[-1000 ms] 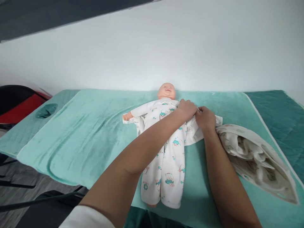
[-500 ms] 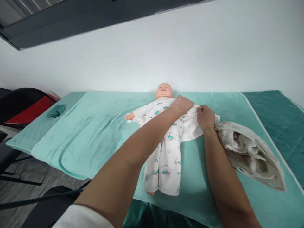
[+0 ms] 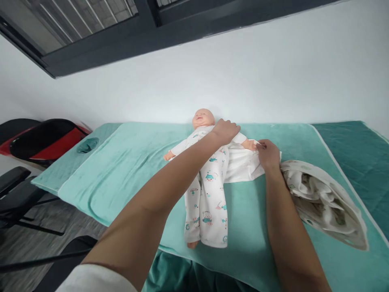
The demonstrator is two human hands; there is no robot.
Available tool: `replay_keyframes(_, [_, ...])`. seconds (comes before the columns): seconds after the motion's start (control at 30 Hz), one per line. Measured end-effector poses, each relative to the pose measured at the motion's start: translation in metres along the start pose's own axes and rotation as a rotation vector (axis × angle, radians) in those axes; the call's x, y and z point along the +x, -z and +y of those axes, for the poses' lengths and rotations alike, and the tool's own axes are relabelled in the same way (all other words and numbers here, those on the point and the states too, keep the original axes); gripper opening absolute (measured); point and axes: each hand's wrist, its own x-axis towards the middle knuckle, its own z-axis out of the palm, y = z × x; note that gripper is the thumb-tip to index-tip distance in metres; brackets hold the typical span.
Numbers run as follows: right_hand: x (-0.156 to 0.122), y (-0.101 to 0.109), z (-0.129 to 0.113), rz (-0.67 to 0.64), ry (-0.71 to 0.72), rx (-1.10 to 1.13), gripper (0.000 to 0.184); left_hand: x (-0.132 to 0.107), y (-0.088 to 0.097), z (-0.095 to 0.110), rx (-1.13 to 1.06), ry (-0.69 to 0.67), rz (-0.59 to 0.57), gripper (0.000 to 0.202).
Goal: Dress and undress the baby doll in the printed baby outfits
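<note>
The doll [image 3: 209, 178] is lying on its back on the teal cover [image 3: 130, 170] of the bench [image 3: 68, 162], in front of the person. Its long axis is running nearly straight away from the person: the head is pointing toward the wall [image 3: 273, 81], the feet toward the near edge, and the face is turning upward. Both legs are stretching out side by side, and the arms are spreading to either side.

The left hand [image 3: 226, 132] is resting with curled fingers over the doll's shoulder and upper chest. Its palm side is facing away, so I cannot tell whether its grip is closing on anything. The right hand [image 3: 269, 155] is holding thumb and fingertips together just beside the doll's small hand, its grip pinching a thin edge of white cloth [image 3: 243, 164]. That cloth is spreading flat under the doll's arm and forearm, its outer end partly disappearing behind the right hand.

The left forearm is crossing the doll's middle, hiding much of the torso and one hip. The patterned outfit [image 3: 208, 211] is covering the legs; one foot is peeking out, while the other is staying hidden inside its trouser leg. The right wrist is overlapping the near end of a pale fabric bundle [image 3: 323, 202], whose inner folds are looking too jumbled to make out.
</note>
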Motion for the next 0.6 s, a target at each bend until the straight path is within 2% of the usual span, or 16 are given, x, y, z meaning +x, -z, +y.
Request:
replay_keyframes(0.1, [0.001, 0.002, 0.0, -0.022, 0.009, 0.041, 0.021, 0.0, 0.0, -0.002, -0.036, 0.025, 0.026, 0.041])
replay_keyframes(0.2, [0.006, -0.001, 0.004, -0.004, -0.014, 0.231, 0.019, 0.005, -0.001, 0.001, -0.075, 0.012, 0.032, 0.04])
replay_keyframes(0.27, [0.01, -0.004, 0.008, 0.074, -0.014, 0.444, 0.025, 0.01, -0.002, 0.008, -0.106, 0.006, 0.027, 0.04])
replay_keyframes(0.37, [0.012, -0.005, 0.012, 0.317, 0.033, 0.628, 0.037, 0.02, -0.009, 0.023, -0.15, 0.022, 0.005, 0.04])
replay_keyframes(0.43, [0.007, -0.005, 0.008, 0.483, 0.094, 0.583, 0.042, 0.024, -0.014, 0.033, -0.189, 0.042, -0.014, 0.039])
replay_keyframes(0.5, [-0.003, -0.009, -0.002, 0.553, 0.232, 0.478, 0.044, 0.025, -0.018, 0.041, -0.23, 0.055, -0.03, 0.039])
replay_keyframes(0.6, [-0.021, -0.024, -0.022, 0.372, 0.45, 0.328, 0.044, 0.015, -0.017, 0.042, -0.289, 0.052, -0.031, 0.039])
